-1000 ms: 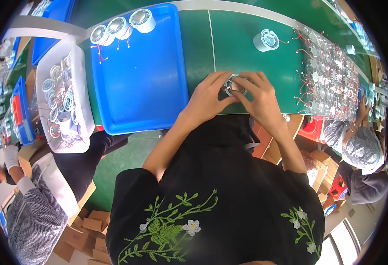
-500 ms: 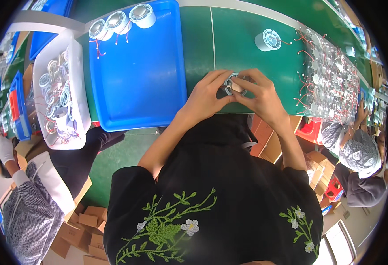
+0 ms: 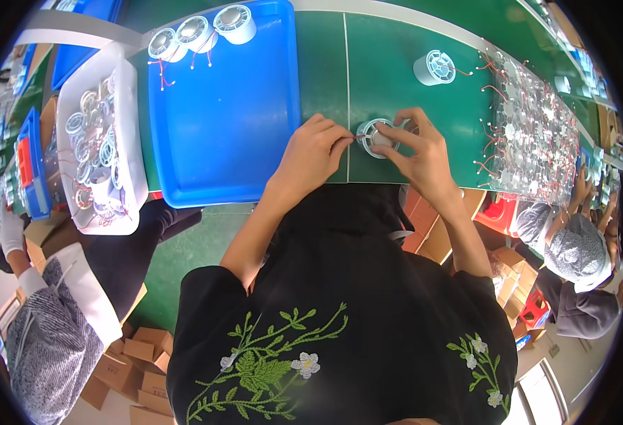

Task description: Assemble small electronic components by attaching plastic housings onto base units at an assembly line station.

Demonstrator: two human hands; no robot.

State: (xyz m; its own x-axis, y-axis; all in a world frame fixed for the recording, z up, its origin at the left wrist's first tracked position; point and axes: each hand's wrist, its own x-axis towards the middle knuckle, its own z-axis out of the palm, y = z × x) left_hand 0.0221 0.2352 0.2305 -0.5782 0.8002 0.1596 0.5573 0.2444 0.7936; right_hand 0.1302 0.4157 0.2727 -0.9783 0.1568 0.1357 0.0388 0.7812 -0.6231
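A round white plastic housing (image 3: 375, 151) with a silver disc at its centre stands on the green bench top in front of me. My right hand (image 3: 421, 149) grips it from the right, fingers over the disc and rim. At its left side, my left hand (image 3: 316, 150) pinches the end of a short red wire (image 3: 360, 137) that comes out of the housing. Farther back stands another white housing (image 3: 435, 68), its ribbed face up and a red wire trailing right.
Left of my hands lies a blue tray (image 3: 226, 134) with three white housings (image 3: 234, 25) at its far end. A white bin (image 3: 138, 177) of ring-shaped parts stands beyond it. To the right, clear plastic trays (image 3: 535, 127) hold wired parts. Co-workers (image 3: 574, 244) sit on both sides.
My left hand has come off the housing and moved left, now pinching its red wire. My right hand stays on the housing. The view has shifted slightly.
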